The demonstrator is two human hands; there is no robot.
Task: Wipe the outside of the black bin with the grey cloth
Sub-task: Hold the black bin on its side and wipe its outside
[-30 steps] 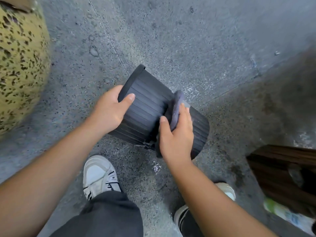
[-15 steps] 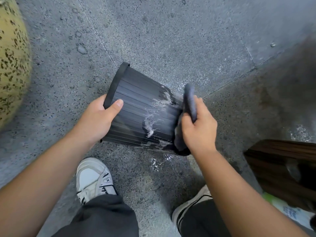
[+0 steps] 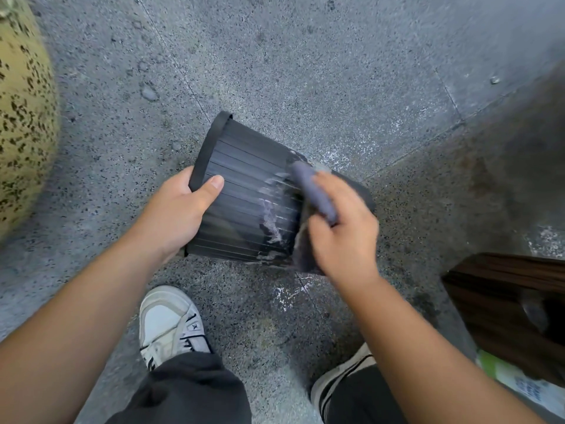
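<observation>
Because the black bin [image 3: 244,206] is hanging on its side in the air above the grey speckled floor [image 3: 305,71], carried by one hand alone, I am judging it to be light, thin, stiff plastic that will flex a little if I am squeezing too hard. Its ribbed wall is carrying wet, foamy streaks near the base end, so I am expecting it to be slippery there; the rolled rim on the left looks like the safest place to take hold.

My left hand [image 3: 174,215] is gripping that rim, thumb lying across the outside ribs and the other fingers [image 3: 183,175] curling over the edge into the mouth, wrist bent to keep the bin tilted with its base pointing right.

My right hand [image 3: 342,237] is clenching the grey cloth [image 3: 312,191], soft and bunched, and pressing it against the wall at the base end. That hand is blurred, so I cannot tell exactly how each finger is lying.

Both forearms are reaching in from the near edge, above my shoes.
</observation>
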